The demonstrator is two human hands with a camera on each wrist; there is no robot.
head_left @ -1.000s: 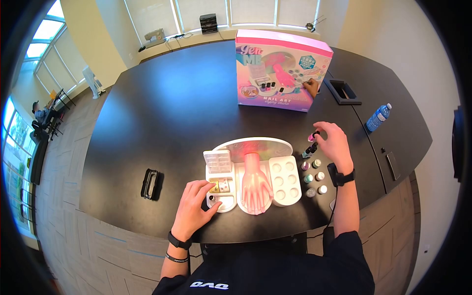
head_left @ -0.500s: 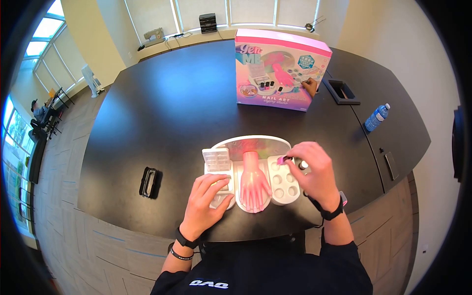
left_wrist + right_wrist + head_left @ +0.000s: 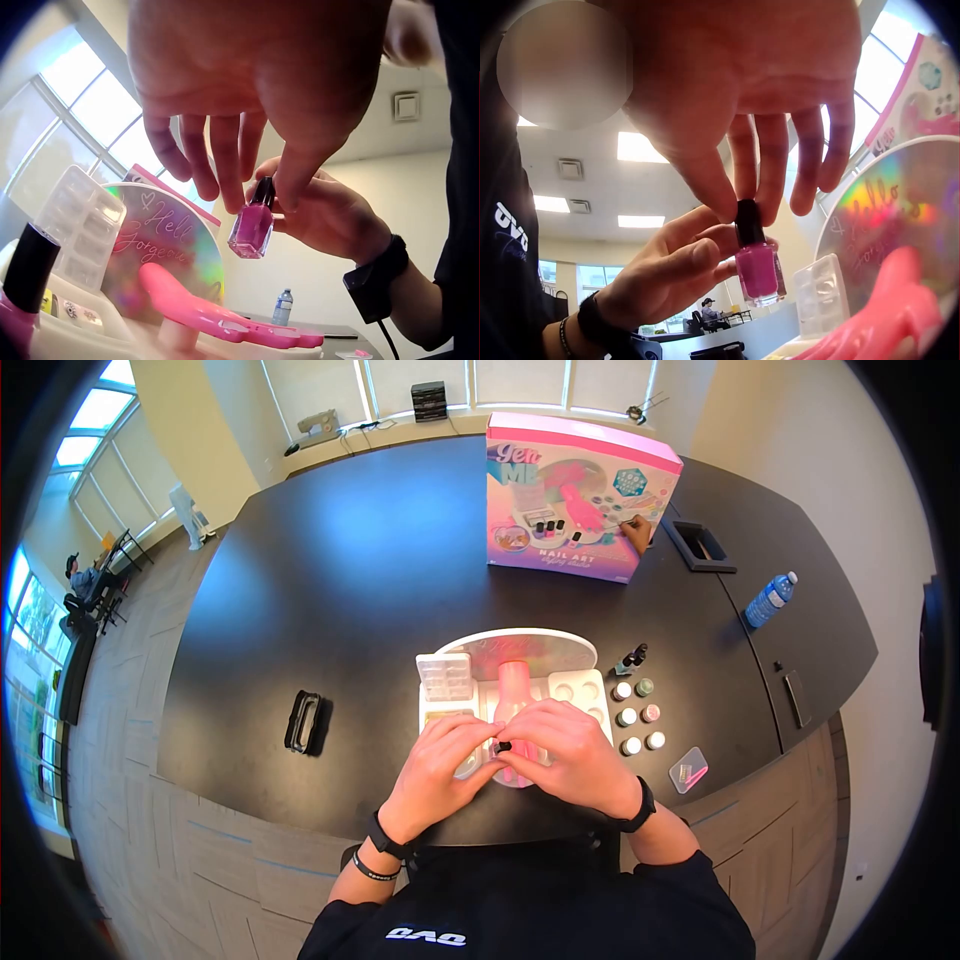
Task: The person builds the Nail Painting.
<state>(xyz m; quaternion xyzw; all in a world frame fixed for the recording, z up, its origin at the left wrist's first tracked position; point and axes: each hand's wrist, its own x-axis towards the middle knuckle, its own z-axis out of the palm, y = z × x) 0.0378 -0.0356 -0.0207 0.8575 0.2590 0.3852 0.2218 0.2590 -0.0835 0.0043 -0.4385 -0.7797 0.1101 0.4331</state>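
Above the pink model hand, both hands meet around a small bottle of magenta nail polish with a black cap. My right hand pinches that cap between thumb and finger. My left hand has its thumb and fingers at the bottle, partly hidden, with its other fingers hanging loose. The bottle hangs nearly upright, cap on top. Low in the left wrist view stands another pink bottle with a black cap.
A white tray with round wells and a clear compartment case flank the model hand. Several small jars and dark-capped bottles stand to the right. Farther out are a printed box, a water bottle and a black object.
The right hand has carried the polish bottle from the right side, over the wells, to the middle. My left hand has moved right from the tray's left side to meet it.
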